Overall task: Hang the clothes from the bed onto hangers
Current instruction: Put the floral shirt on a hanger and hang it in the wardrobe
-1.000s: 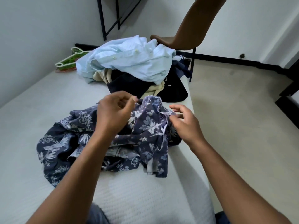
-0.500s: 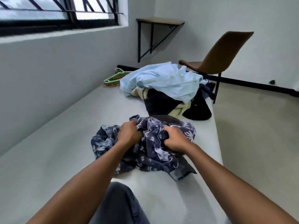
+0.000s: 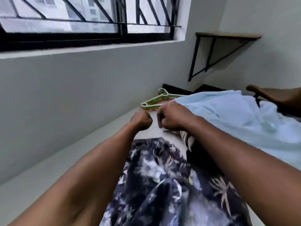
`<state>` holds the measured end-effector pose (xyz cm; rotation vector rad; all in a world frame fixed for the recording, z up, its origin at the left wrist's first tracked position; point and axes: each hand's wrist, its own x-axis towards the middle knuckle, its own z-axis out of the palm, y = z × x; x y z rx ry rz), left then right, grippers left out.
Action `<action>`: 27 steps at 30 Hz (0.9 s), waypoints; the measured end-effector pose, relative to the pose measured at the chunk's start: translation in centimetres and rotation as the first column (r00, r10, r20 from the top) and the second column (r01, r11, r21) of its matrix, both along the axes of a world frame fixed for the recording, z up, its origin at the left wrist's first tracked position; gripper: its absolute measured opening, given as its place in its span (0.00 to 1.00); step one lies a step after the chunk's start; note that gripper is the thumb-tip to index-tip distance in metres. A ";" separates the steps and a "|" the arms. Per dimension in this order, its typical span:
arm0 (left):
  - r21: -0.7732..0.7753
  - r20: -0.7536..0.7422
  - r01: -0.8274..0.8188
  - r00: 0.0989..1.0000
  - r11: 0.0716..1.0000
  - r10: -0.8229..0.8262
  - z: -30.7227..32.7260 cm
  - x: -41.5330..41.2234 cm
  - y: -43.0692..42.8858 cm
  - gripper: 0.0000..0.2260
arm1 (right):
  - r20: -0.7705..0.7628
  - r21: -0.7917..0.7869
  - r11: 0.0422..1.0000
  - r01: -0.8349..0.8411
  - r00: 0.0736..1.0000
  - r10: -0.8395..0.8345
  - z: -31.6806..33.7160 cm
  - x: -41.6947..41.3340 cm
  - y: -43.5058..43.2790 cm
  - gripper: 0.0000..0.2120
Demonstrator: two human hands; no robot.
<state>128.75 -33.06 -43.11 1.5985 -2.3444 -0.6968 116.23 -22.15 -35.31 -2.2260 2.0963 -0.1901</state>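
A dark blue floral shirt [image 3: 171, 185] lies crumpled on the white bed [image 3: 48, 163], under my forearms and close to me. My left hand [image 3: 142, 120] and my right hand [image 3: 172, 116] are stretched out beyond it, side by side, both with fingers curled into fists and nothing visible in them. Just past the hands a few green hangers [image 3: 156, 100] lie stacked at the far end of the bed by the wall. A light blue shirt [image 3: 231, 116] tops a pile of clothes to the right, with a dark garment [image 3: 197, 154] beneath it.
A grey wall with a barred window [image 3: 81, 18] runs along the left of the bed. A wall shelf on black brackets [image 3: 228, 36] hangs in the far corner. A brown chair [image 3: 280, 95] stands behind the clothes pile at right.
Both hands have let go of the floral shirt and moved forward towards the hangers. My view has swung up and left, closer to the clothes pile.
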 end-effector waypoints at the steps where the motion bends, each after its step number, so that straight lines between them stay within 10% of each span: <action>1: 0.019 0.066 0.009 0.998 1.000 -0.010 -0.7 -0.6 -1.1 0.15 | 0.081 0.003 1.000 -0.010 0.997 0.010 0.4 -0.5 -2.0 0.06; 5: 0.233 0.283 0.119 0.941 0.965 -0.185 -3.7 -1.5 -4.7 0.31 | 0.367 0.269 0.963 0.018 0.922 -0.120 2.2 -2.1 -9.6 0.08; 13: 0.530 0.304 0.169 0.877 0.831 -0.372 -5.1 -0.5 -6.8 0.37 | -0.238 0.182 0.983 0.006 0.970 0.038 -1.8 -4.4 -24.8 0.10; 27: 0.731 0.263 0.102 0.870 0.674 -0.417 -6.2 -3.0 -11.7 0.36 | -0.516 0.036 0.993 -0.109 0.849 0.112 -10.1 -6.9 -31.5 0.11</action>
